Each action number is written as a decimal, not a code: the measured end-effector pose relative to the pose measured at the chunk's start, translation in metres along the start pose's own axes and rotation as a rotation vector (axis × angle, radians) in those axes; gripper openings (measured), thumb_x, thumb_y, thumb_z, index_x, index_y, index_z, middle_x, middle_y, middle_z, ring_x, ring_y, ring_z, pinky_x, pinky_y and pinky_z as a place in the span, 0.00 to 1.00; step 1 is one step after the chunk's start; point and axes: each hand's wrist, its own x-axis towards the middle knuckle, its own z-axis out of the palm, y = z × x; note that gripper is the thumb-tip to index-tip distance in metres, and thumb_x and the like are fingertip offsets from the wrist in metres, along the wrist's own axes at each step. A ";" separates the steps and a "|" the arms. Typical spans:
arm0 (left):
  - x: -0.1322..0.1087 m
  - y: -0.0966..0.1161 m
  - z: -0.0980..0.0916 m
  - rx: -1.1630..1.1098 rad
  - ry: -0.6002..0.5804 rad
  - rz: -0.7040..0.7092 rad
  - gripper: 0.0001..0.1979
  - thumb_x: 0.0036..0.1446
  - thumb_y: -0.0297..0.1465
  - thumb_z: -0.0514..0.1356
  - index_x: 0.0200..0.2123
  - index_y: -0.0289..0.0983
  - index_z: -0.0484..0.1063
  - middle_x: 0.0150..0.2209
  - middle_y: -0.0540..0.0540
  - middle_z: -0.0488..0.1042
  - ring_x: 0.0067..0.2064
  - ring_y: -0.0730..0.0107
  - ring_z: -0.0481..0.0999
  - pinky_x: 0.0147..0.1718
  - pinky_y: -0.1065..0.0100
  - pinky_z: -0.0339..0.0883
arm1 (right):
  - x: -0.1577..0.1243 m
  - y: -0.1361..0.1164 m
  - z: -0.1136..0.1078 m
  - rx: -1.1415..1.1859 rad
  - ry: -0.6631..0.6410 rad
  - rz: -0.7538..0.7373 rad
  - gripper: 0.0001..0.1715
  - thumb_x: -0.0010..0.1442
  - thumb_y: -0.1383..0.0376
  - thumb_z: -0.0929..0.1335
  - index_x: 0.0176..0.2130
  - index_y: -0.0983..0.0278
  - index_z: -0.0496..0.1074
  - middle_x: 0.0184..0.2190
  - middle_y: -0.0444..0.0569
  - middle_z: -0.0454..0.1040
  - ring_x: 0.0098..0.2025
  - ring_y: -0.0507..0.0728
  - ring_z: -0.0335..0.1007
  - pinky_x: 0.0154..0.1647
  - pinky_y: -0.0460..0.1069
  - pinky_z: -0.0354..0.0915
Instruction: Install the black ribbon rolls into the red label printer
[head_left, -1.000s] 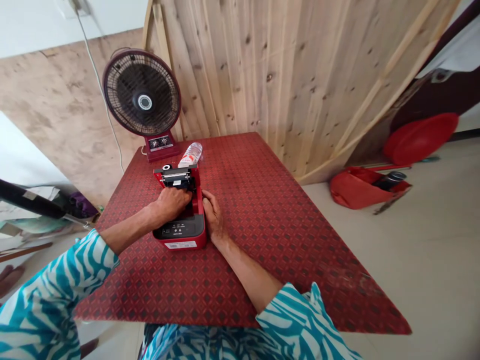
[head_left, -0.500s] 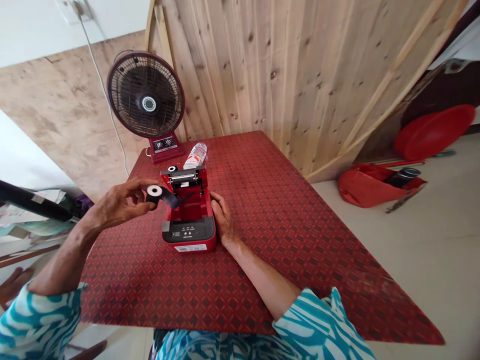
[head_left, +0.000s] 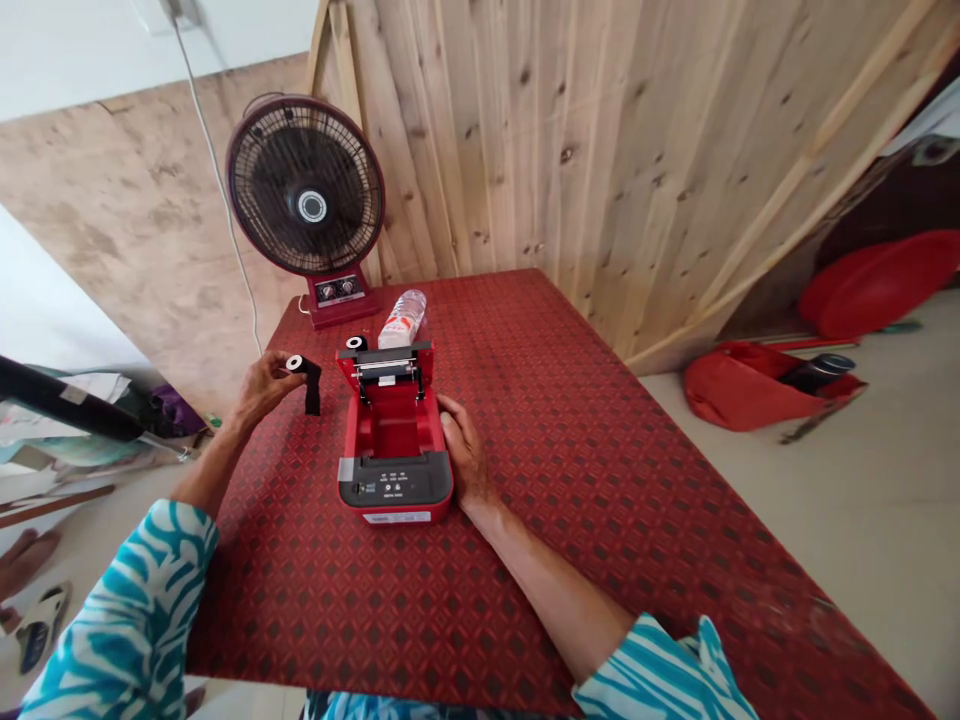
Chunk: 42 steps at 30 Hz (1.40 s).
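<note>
My left hand [head_left: 262,388] is shut on a small black ribbon roll with a white core [head_left: 302,376], and a short black tail of it hangs down. It is held above the table, to the left of a red thermal printer [head_left: 394,470] whose lid stands open. The printer's red compartment is bare. My right hand [head_left: 463,450] rests against the printer's right side. A second small black roll [head_left: 356,343] stands on the table just behind the printer.
The printer sits on a red patterned table [head_left: 600,520] against a wooden plank wall. A plastic water bottle [head_left: 402,320] and a maroon desk fan [head_left: 306,187] stand at the back. A red bag [head_left: 757,388] and red basin [head_left: 877,285] lie on the floor at right.
My left hand has come out of the printer, carrying the ribbon roll to the left of it, and has moved back toward the far side of the table. My right hand stays against the printer.
</note>
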 end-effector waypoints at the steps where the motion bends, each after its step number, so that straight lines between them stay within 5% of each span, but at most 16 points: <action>1: 0.001 -0.004 0.005 0.016 -0.017 -0.006 0.22 0.34 0.40 0.68 0.33 0.37 0.66 0.28 0.52 0.72 0.28 0.71 0.71 0.29 0.71 0.63 | 0.000 0.000 0.000 0.000 0.002 -0.002 0.22 0.60 0.52 0.62 0.49 0.58 0.71 0.51 0.48 0.74 0.55 0.58 0.67 0.60 0.57 0.59; 10: -0.005 -0.018 0.021 0.158 -0.123 0.035 0.19 0.40 0.38 0.63 0.38 0.38 0.71 0.32 0.49 0.77 0.33 0.64 0.76 0.32 0.67 0.67 | -0.001 0.001 -0.004 -0.022 0.005 0.024 0.24 0.59 0.50 0.62 0.49 0.58 0.71 0.51 0.49 0.75 0.55 0.59 0.68 0.59 0.58 0.60; 17: -0.010 0.002 0.016 0.183 -0.051 0.110 0.22 0.53 0.39 0.57 0.50 0.36 0.71 0.45 0.41 0.78 0.44 0.59 0.78 0.44 0.62 0.69 | -0.002 0.003 -0.011 -0.121 0.001 0.077 0.28 0.58 0.46 0.61 0.50 0.59 0.70 0.54 0.51 0.73 0.57 0.61 0.66 0.59 0.59 0.59; 24: 0.025 0.027 0.052 0.388 -0.208 0.174 0.29 0.49 0.36 0.64 0.56 0.37 0.67 0.56 0.39 0.72 0.58 0.52 0.70 0.56 0.57 0.61 | -0.003 0.004 -0.015 -0.177 -0.011 0.088 0.27 0.59 0.47 0.60 0.51 0.57 0.70 0.54 0.50 0.72 0.58 0.61 0.66 0.59 0.58 0.58; 28: 0.047 0.033 0.076 0.400 -0.222 0.146 0.29 0.43 0.30 0.67 0.52 0.41 0.70 0.53 0.40 0.74 0.55 0.47 0.72 0.53 0.54 0.63 | -0.004 0.001 -0.014 -0.167 -0.025 0.102 0.28 0.60 0.46 0.60 0.51 0.57 0.69 0.56 0.50 0.71 0.58 0.61 0.65 0.59 0.58 0.59; 32: 0.053 0.034 0.084 0.372 -0.227 0.146 0.15 0.45 0.27 0.64 0.39 0.42 0.75 0.41 0.45 0.80 0.46 0.54 0.77 0.44 0.63 0.68 | -0.004 0.002 -0.012 -0.141 -0.025 0.099 0.27 0.60 0.46 0.60 0.51 0.58 0.70 0.56 0.50 0.71 0.58 0.60 0.65 0.60 0.57 0.58; 35: 0.048 0.035 0.072 0.324 -0.200 0.149 0.10 0.46 0.29 0.63 0.35 0.39 0.75 0.35 0.46 0.80 0.41 0.58 0.79 0.39 0.66 0.68 | -0.003 0.005 -0.010 -0.088 -0.019 0.108 0.28 0.59 0.46 0.61 0.51 0.59 0.69 0.55 0.51 0.72 0.58 0.61 0.65 0.61 0.58 0.58; 39: 0.030 0.039 0.031 0.181 -0.118 0.144 0.14 0.50 0.39 0.61 0.37 0.36 0.73 0.34 0.45 0.79 0.37 0.63 0.78 0.37 0.68 0.70 | -0.002 0.005 -0.006 -0.024 -0.015 0.094 0.27 0.58 0.47 0.63 0.50 0.59 0.70 0.53 0.51 0.73 0.57 0.61 0.66 0.61 0.59 0.58; 42: 0.004 0.044 -0.005 -0.260 -0.090 0.090 0.20 0.43 0.42 0.67 0.36 0.34 0.72 0.34 0.44 0.79 0.34 0.65 0.78 0.34 0.68 0.70 | 0.000 0.003 -0.003 -0.002 -0.009 0.071 0.26 0.58 0.48 0.63 0.49 0.59 0.71 0.52 0.50 0.74 0.56 0.61 0.67 0.60 0.59 0.59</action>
